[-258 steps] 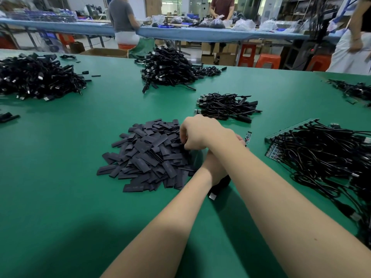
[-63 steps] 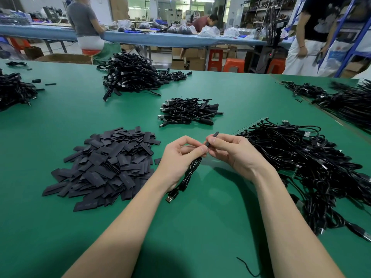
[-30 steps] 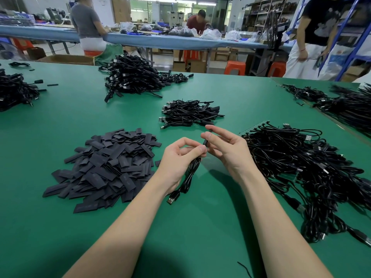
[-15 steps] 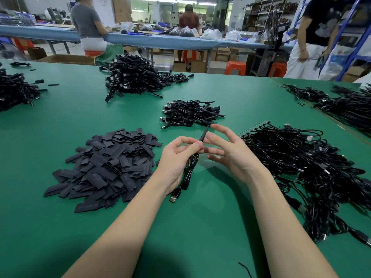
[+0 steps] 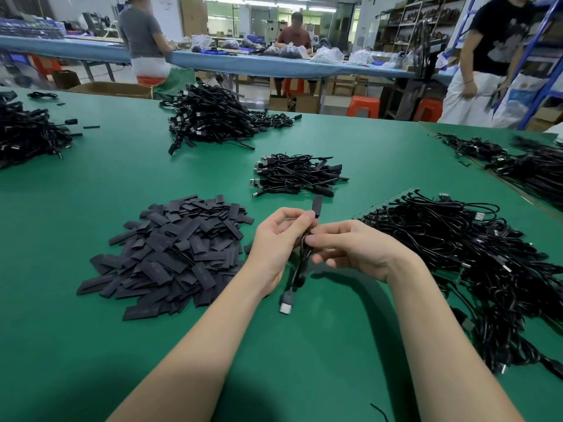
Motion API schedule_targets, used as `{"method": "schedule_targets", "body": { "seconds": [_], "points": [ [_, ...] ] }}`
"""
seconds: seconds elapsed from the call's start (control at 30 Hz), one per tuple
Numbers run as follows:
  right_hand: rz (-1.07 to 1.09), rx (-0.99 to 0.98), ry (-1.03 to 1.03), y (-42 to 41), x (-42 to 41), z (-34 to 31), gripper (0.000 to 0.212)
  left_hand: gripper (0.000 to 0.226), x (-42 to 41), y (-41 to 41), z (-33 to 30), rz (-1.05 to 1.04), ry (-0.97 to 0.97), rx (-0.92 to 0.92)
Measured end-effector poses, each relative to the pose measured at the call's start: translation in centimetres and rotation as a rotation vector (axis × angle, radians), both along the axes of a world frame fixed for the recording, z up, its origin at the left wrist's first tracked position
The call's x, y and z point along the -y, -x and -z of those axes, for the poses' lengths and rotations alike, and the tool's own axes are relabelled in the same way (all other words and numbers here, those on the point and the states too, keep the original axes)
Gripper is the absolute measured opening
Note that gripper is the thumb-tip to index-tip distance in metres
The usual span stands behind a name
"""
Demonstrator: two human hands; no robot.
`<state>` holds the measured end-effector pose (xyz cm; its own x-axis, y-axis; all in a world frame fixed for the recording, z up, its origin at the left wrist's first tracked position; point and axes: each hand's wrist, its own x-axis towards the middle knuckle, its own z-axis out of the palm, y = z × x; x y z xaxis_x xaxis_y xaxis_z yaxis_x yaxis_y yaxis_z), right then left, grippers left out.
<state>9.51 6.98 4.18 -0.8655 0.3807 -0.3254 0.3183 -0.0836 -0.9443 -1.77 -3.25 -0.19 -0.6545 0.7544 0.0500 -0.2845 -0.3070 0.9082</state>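
My left hand [image 5: 275, 245] pinches a short black cable [image 5: 300, 263] over the green table [image 5: 91, 184]. The cable's USB plug [image 5: 286, 306] hangs down below my hands. A flat black sleeve [image 5: 317, 205] sticks up from the cable's top end, above my left fingertips. My right hand [image 5: 350, 248] is right beside the left, its fingertips touching the cable just under the sleeve. A heap of loose black sleeves [image 5: 170, 251] lies to the left of my hands.
A small pile of cables [image 5: 298, 175] lies just beyond my hands. A big tangle of cables [image 5: 475, 263] fills the right side. Larger piles [image 5: 213, 117] sit farther back and at far left [image 5: 27, 135]. People stand at a blue table behind.
Over the last second my right hand has slid down from the sleeve's tip to the cable below it. The sleeve now stands free above my left fingers. The hanging plug has swung a little.
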Motion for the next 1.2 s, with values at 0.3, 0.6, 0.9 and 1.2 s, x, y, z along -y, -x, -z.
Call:
{"method": "schedule_targets", "body": {
  "seconds": [0.3,0.6,0.9,1.2],
  "points": [
    [0.575,-0.351,0.256,1.1,-2.8,-2.5,0.005,0.019,-0.5,0.1,0.1,0.005,0.117,-0.034],
    [0.707,-0.308,0.323,12.8,-7.9,-2.3,0.025,0.017,-0.4,-0.5,0.1,0.033,0.154,-0.180],
    [0.612,0.000,-0.077,12.9,-7.6,-0.6,0.034,0.018,-0.3,-0.5,-0.1,0.033,0.161,-0.180],
    [0.511,0.029,-0.184,14.1,-6.3,0.7,0.026,0.018,-0.4,-0.5,-0.1,0.029,0.155,-0.177]
  ]
}}
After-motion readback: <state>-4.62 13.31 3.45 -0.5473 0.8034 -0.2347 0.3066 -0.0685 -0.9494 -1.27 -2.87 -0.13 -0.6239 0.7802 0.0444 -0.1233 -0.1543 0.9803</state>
